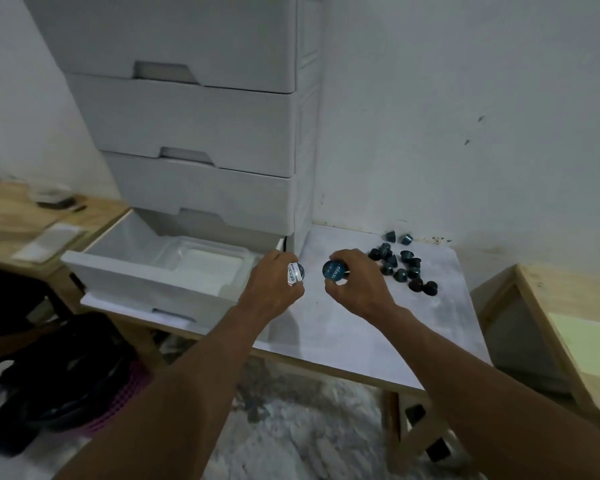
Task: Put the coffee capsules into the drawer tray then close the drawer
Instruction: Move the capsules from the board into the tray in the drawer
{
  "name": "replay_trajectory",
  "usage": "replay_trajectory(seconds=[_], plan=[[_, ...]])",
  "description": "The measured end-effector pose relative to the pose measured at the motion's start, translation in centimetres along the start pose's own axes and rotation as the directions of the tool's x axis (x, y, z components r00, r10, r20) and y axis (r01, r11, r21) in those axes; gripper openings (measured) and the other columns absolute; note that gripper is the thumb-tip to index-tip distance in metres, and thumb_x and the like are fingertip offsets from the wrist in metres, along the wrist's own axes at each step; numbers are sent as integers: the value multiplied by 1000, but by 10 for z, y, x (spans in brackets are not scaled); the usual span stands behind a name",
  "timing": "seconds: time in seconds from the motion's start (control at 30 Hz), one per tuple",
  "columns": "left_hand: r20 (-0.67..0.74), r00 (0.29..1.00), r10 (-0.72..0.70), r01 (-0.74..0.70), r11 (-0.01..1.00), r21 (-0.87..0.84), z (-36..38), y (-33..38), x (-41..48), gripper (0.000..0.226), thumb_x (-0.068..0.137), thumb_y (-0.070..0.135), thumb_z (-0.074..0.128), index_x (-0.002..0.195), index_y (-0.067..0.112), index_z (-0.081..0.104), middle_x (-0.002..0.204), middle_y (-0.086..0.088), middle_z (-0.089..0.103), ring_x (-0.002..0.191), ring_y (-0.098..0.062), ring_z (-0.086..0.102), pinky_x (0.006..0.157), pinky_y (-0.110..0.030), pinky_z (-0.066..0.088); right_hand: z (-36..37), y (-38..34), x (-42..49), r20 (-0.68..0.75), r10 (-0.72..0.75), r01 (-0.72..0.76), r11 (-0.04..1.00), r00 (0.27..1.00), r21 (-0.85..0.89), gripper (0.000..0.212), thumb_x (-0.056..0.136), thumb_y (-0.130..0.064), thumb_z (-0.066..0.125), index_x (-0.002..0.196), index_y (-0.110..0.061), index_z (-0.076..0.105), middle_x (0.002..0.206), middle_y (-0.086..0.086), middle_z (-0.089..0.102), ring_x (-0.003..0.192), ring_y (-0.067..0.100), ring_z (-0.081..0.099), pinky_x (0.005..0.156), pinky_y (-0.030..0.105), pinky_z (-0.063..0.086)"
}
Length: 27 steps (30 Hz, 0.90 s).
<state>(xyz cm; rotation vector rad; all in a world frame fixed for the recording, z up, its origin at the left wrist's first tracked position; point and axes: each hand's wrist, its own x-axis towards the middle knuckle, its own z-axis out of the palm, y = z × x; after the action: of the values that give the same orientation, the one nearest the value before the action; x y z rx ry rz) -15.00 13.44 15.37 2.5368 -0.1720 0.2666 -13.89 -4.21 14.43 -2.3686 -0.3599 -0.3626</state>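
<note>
as both grips (274, 283) (358, 282) pinch capsules (296, 273) (335, 270), drawer (136, 277) open

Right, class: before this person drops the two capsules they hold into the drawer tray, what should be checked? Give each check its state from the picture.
1. Is the drawer pulled open: ok.
2. Is the tray in the drawer, with bare floor showing: ok.
3. Does the left hand pinch the white-lidded capsule: ok.
4. Does the right hand grip the blue-lidded capsule: ok.
5. Are both hands above the tray: not ok, they hover to its right.
6. Are the loose capsules off the table: not ok, a pile remains.
</note>
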Motion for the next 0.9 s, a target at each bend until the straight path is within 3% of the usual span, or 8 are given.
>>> replay_trajectory(seconds=[0.23,0.47,0.7,0.9], plan=[[-34,999,25,-23,998,51,-65,-82,4,32,74,20,70,104,11,62,104,-5,62,92,-20,56,75,-25,40,68,-74,29,-9,-42,42,999,999,15,36,72,-15,73,105,-12,59,100,6,62,89,19,57,81,38,54],[-35,999,-2,5,996,88,-113,-149,9,41,80,21,69,118,10,58,116,-7,60,101,-19,56,81,-18,34,134,-124,57,-6,-68,68,997,998,21,36,72,-17,75,105,-13,59,101,5,62,89,16,56,83,32,54],[-23,999,-40,42,994,103,-127,-196,40,30,81,22,67,109,12,61,106,-6,62,86,-14,53,81,-22,44,179,-139,102,44,-97,96,995,994,11,32,72,-15,74,101,-11,60,96,6,63,85,18,57,80,36,54],[43,996,-80,76,993,87,-127,-240,83,47,79,25,72,123,15,58,118,-6,63,103,-23,58,88,-30,45,225,-131,148,119,-76,70,996,990,47,30,71,-11,72,99,-8,61,95,9,63,85,22,57,78,40,52]])
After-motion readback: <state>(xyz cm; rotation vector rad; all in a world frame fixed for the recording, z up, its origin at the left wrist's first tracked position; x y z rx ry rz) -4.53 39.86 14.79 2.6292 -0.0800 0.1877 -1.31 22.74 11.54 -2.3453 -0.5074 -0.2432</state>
